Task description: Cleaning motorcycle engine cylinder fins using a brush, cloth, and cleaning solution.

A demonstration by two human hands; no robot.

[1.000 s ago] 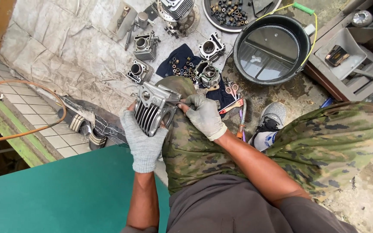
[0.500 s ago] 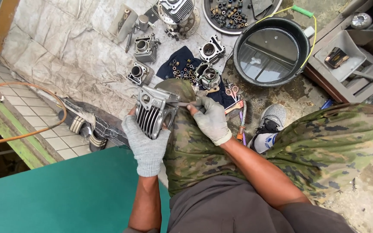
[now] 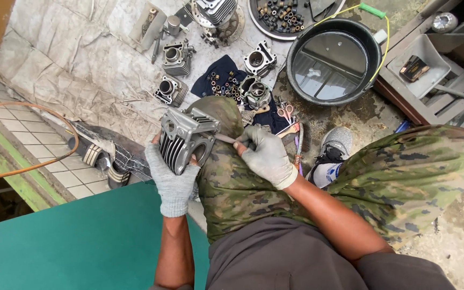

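Just left of the frame's centre, the left hand point(image 3: 172, 174) in a grey knit glove cradles a finned metal engine cylinder point(image 3: 185, 138) from below, its fingers curled up around the fins, so the block is propped against the camouflage-clad knee point(image 3: 218, 115) with its flat face and bore turned toward the other hand. The right hand point(image 3: 267, 156), also gloved, has its fingers pinched together on a thin rod-like tool point(image 3: 225, 139) whose tip touches the cylinder's right edge; the low, slanted grip suits working along that face.

Above them, on a pale cloth spread on the floor point(image 3: 71, 64), similar cylinder parts point(image 3: 171, 90) lie laid out within reach. A black basin of dark liquid point(image 3: 333, 59) sits at the upper right, and scissors point(image 3: 282, 111) lie just below the parts.
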